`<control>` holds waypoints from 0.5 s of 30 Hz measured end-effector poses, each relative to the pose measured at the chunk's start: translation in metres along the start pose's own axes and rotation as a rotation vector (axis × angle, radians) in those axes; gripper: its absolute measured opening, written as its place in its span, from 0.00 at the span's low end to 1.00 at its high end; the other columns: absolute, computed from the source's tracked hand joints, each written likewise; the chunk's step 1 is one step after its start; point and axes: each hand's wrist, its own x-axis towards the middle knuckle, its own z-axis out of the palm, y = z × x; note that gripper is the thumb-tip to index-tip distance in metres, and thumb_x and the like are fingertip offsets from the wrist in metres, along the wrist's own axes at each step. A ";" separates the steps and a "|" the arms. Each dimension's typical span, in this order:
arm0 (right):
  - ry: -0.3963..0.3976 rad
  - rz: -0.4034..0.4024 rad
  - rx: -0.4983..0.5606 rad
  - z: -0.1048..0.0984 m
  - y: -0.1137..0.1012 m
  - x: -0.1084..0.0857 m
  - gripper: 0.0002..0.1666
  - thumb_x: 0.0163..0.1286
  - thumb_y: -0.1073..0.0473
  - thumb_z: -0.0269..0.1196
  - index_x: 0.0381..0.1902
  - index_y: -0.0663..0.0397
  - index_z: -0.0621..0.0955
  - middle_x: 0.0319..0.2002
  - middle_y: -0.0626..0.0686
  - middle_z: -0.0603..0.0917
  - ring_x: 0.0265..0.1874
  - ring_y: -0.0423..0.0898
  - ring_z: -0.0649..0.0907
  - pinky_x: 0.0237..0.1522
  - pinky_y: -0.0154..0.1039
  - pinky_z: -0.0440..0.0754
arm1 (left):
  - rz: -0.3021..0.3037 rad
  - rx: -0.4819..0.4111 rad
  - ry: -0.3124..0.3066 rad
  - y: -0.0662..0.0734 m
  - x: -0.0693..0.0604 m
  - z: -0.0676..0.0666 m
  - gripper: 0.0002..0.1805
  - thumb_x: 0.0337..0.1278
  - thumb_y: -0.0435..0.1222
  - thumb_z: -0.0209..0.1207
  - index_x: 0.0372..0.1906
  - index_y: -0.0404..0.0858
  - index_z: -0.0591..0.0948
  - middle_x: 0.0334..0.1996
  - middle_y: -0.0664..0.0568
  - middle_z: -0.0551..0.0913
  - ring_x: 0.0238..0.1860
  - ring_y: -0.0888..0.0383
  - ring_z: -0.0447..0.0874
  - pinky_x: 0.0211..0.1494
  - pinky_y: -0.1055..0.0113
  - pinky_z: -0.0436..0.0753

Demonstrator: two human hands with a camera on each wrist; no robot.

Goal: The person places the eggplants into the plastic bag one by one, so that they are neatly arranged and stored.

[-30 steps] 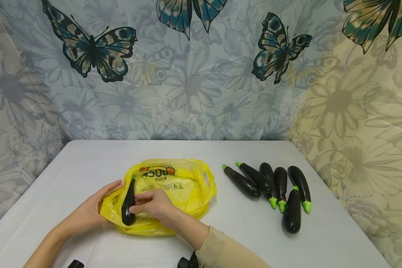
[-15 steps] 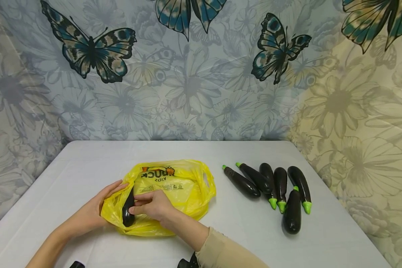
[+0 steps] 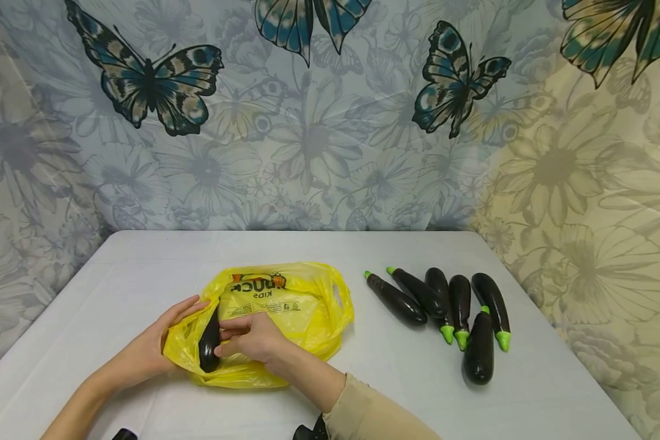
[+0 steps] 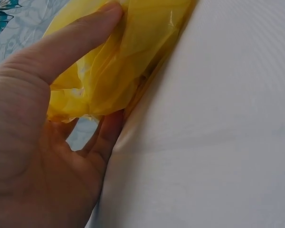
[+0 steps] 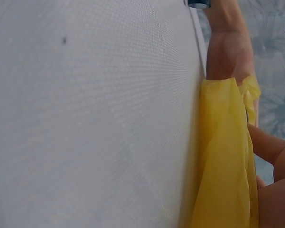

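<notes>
In the head view, a yellow plastic bag (image 3: 308, 318) with mirrored print lies on the white table. Inside its left end is a glossy dark eggplant (image 3: 209, 347), its upper end covered by the bag. My left hand (image 3: 150, 342) holds the bag's left edge; in the left wrist view the thumb (image 4: 80, 40) lies over the yellow plastic and other fingers are beneath. My right hand (image 3: 255, 336) reaches over the bag and pinches the eggplant's right side, thumb on its lower part; some fingertips are hidden. The right wrist view shows the bag's wall (image 5: 223, 161) beside the right hand (image 5: 280, 190).
Several dark eggplants (image 3: 478, 351) with bright green stems lie grouped on the right of the white table (image 3: 159, 256). Small black objects (image 3: 310, 429) show at the bottom edge. Butterfly-printed cloth (image 3: 313, 146) hangs behind the table.
The bag's film has come over the eggplant's green stem and upper part, which showed one second ago. Both hands have stayed nearly in place.
</notes>
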 end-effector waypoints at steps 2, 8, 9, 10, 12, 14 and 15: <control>0.002 -0.001 0.001 0.000 0.000 0.000 0.23 0.50 0.74 0.75 0.46 0.54 0.88 0.31 0.47 0.87 0.38 0.40 0.82 0.47 0.37 0.78 | 0.005 -0.008 0.005 0.001 0.000 0.001 0.59 0.44 0.34 0.76 0.79 0.46 0.50 0.74 0.52 0.60 0.71 0.72 0.52 0.61 0.83 0.58; 0.000 0.003 0.009 0.000 0.000 0.001 0.23 0.50 0.75 0.75 0.45 0.54 0.88 0.31 0.47 0.87 0.38 0.41 0.83 0.47 0.36 0.78 | -0.004 0.018 -0.001 0.002 0.000 0.002 0.58 0.45 0.36 0.76 0.79 0.51 0.53 0.74 0.56 0.60 0.71 0.72 0.52 0.61 0.83 0.59; -0.001 0.003 0.009 0.000 0.000 0.001 0.23 0.50 0.75 0.75 0.45 0.54 0.88 0.31 0.47 0.87 0.38 0.41 0.83 0.46 0.36 0.78 | -0.002 0.021 -0.006 0.001 0.000 0.002 0.57 0.45 0.36 0.76 0.79 0.51 0.53 0.74 0.56 0.60 0.71 0.72 0.52 0.61 0.83 0.58; -0.003 0.002 0.009 0.000 0.000 0.001 0.23 0.50 0.75 0.74 0.45 0.54 0.88 0.31 0.47 0.87 0.38 0.40 0.83 0.46 0.36 0.78 | 0.001 0.022 -0.010 0.001 0.000 0.002 0.57 0.45 0.36 0.76 0.78 0.50 0.54 0.73 0.55 0.62 0.71 0.72 0.52 0.61 0.83 0.59; -0.003 0.002 0.013 0.000 0.000 0.000 0.23 0.50 0.75 0.74 0.44 0.54 0.89 0.31 0.48 0.87 0.37 0.40 0.83 0.45 0.35 0.79 | 0.010 0.019 -0.015 0.002 -0.001 0.001 0.56 0.46 0.36 0.75 0.78 0.49 0.55 0.73 0.53 0.63 0.70 0.72 0.53 0.61 0.82 0.59; -0.003 0.000 0.013 0.000 0.000 0.000 0.22 0.49 0.75 0.75 0.44 0.55 0.89 0.30 0.48 0.87 0.37 0.40 0.83 0.44 0.34 0.79 | 0.015 0.013 -0.017 0.002 0.000 0.001 0.56 0.46 0.35 0.75 0.78 0.48 0.54 0.73 0.52 0.63 0.71 0.72 0.53 0.61 0.82 0.59; 0.001 0.001 0.016 0.000 0.000 0.000 0.22 0.49 0.75 0.75 0.43 0.55 0.89 0.30 0.48 0.87 0.36 0.40 0.83 0.44 0.34 0.79 | 0.015 0.007 -0.018 0.002 0.000 0.001 0.56 0.46 0.35 0.75 0.78 0.48 0.54 0.73 0.52 0.63 0.71 0.72 0.53 0.61 0.82 0.59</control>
